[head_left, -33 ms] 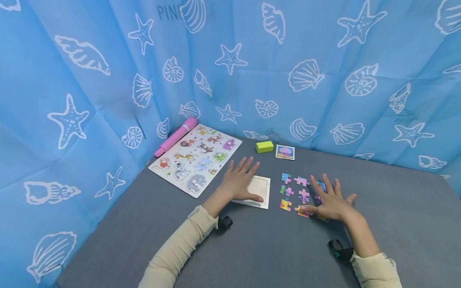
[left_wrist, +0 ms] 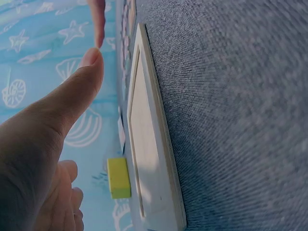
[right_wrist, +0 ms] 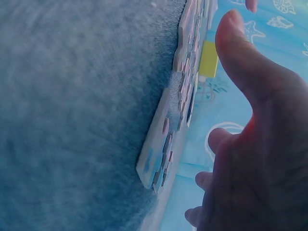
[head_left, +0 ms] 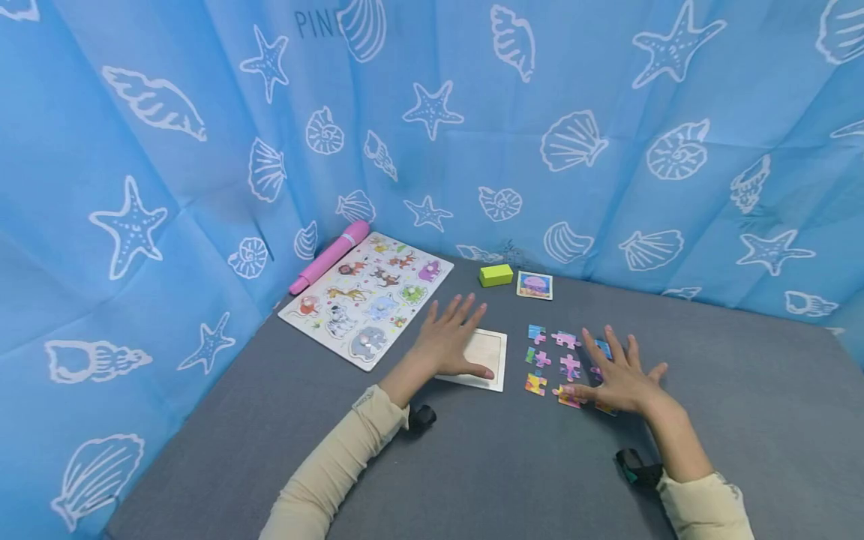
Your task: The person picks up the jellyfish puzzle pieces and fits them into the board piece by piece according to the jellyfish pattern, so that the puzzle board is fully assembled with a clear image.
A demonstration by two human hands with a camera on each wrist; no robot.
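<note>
My left hand (head_left: 447, 345), fingers spread and empty, hovers over a shallow square wooden puzzle tray (head_left: 501, 361). In the left wrist view, a gap shows between the thumb (left_wrist: 77, 98) and the bare tray (left_wrist: 144, 130). To the tray's right, several jigsaw pieces (head_left: 569, 367) in pink, blue and yellow lie apart in rough rows. Over the right-hand column of these pieces my right hand (head_left: 624, 381) is spread, also holding nothing; it partly hides some of them. From the right wrist, the loose pieces (right_wrist: 156, 144) appear edge-on, below the raised thumb (right_wrist: 240, 53).
Behind the pieces stand a lime-green block (head_left: 496, 276) and a small square picture card (head_left: 535, 286). At the left lie a large animal peg-puzzle board (head_left: 324, 306) and a pink tube-like object (head_left: 327, 259). A blue seashell-print curtain (head_left: 472, 150) borders the grey table (head_left: 472, 465).
</note>
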